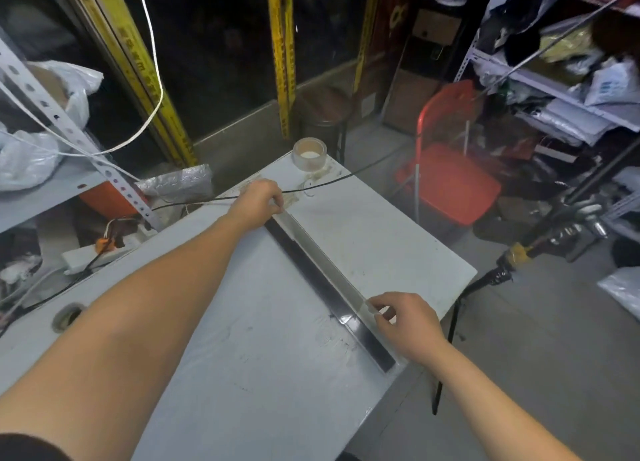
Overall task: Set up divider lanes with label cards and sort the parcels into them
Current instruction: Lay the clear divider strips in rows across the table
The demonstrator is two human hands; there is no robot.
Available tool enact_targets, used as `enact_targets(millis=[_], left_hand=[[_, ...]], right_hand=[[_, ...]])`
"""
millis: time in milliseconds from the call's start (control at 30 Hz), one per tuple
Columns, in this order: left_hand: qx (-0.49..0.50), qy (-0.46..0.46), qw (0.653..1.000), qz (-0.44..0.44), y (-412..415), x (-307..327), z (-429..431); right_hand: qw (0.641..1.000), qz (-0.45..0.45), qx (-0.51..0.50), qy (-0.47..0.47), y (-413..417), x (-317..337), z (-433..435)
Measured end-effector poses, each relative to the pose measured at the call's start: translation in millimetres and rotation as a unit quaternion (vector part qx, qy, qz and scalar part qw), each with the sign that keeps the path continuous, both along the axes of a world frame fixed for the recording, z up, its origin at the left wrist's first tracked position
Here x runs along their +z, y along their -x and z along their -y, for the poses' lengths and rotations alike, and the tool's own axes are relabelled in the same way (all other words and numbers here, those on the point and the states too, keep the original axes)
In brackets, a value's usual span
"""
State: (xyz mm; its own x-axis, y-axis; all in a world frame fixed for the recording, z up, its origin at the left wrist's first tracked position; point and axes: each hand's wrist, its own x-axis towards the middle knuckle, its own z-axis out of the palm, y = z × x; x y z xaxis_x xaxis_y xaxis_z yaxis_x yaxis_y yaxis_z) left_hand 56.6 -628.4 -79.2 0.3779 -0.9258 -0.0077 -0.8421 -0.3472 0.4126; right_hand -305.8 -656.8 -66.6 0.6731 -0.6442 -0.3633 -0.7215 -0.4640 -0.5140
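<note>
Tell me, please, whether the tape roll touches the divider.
Apart: the head view shows table and a black cable between the tape roll and the divider.

On divider: left hand, right hand.

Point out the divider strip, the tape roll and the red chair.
divider strip [306,261], head view, dark side face near mid-length.
tape roll [308,164], head view, clear front wall.
red chair [446,187], head view, middle of the seat.

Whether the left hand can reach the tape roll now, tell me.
Probably yes: the left hand holds the divider strip at its far end; the tape roll stands just beyond, only a thin cable lying between.
</note>
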Motion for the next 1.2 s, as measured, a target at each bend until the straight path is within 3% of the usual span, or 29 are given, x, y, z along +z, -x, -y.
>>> enact_targets(millis=[567,867,1200], left_hand=[[-0.034,-0.023,0.999,0.019,-12.1,-9.0,44.6],[-0.057,-0.093,0.987,0.119,-2.7,-0.9,38.6],[0.031,-0.076,0.984,0.157,18.0,28.4,-6.1]], right_hand=[[0.999,0.011,-0.049,-0.012,-14.5,-8.6,23.8],[0.999,0.0,-0.043,-0.009,-12.0,-16.4,24.9],[0.999,-0.004,-0.005,0.034,-5.9,0.9,22.3]])
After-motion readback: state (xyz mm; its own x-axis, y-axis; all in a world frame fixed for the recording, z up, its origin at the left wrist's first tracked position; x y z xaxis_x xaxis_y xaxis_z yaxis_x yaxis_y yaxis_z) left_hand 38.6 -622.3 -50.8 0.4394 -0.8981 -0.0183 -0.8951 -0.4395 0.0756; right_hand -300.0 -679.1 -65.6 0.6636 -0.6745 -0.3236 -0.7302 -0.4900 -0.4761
